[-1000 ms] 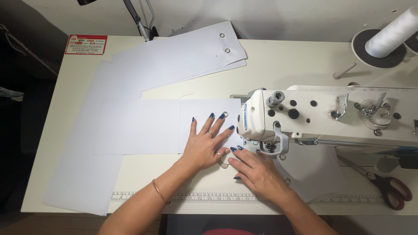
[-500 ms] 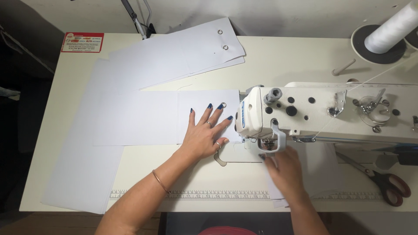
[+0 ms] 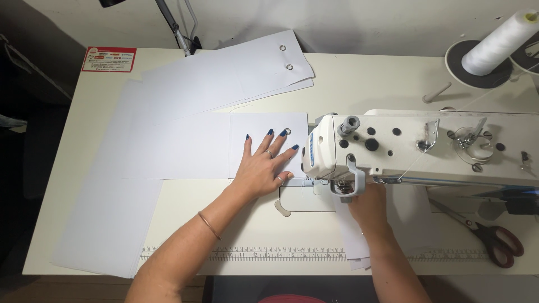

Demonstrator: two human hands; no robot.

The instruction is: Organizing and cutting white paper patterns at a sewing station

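Left hand (image 3: 263,167) is flat on the white fabric panel (image 3: 213,147), fingers (image 3: 268,141) spread apart, palm down, pressing the piece just left of the sewing machine (image 3: 426,147) head. That panel lies across the middle of the table (image 3: 359,84) w/ a metal eyelet (image 3: 287,132) near its far right corner, right by the fingertips. Right hand (image 3: 368,203) is tucked under the machine head near the needle area, resting on more white pieces (image 3: 359,247) that hang toward the near edge; can't tell what its fingers are doing, the machine hides them. More white panels (image 3: 224,78) are stacked at the far left, 2 eyelets showing on top. Thin bracelet (image 3: 208,225) on the left wrist. Scissors w/ red handles (image 3: 494,238) sit near right, a big cone of white thread (image 3: 497,40) far right, and a ruler strip (image 3: 252,255) runs along the near edge of the table.
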